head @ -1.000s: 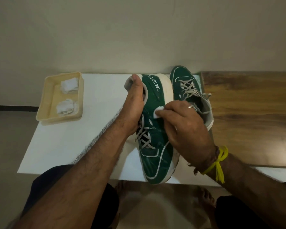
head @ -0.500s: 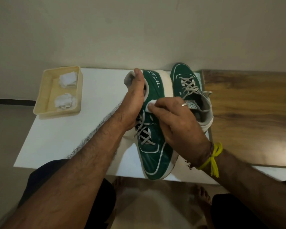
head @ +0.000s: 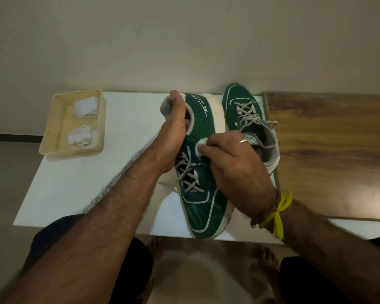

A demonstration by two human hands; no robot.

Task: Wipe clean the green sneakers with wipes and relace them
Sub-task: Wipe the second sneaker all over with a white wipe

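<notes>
The green sneaker [head: 203,172] you are working on lies tipped on its side near the middle of the white table [head: 123,137], toe toward you and hanging just over the near edge, heel toward the wall. Your left hand [head: 173,137] grips it at the collar, thumb running up the heel and fingers tucked inside the opening. Your right hand [head: 230,159] comes in from the right, fingers curled and pinching a small white wipe [head: 201,145] against the green side panel just beside the laces [head: 188,172]. The second sneaker [head: 248,119] stands upright just behind your right hand, touching the first one's sole. Well to the left, a cream tray [head: 51,137] holds two crumpled wipes [head: 81,136].
</notes>
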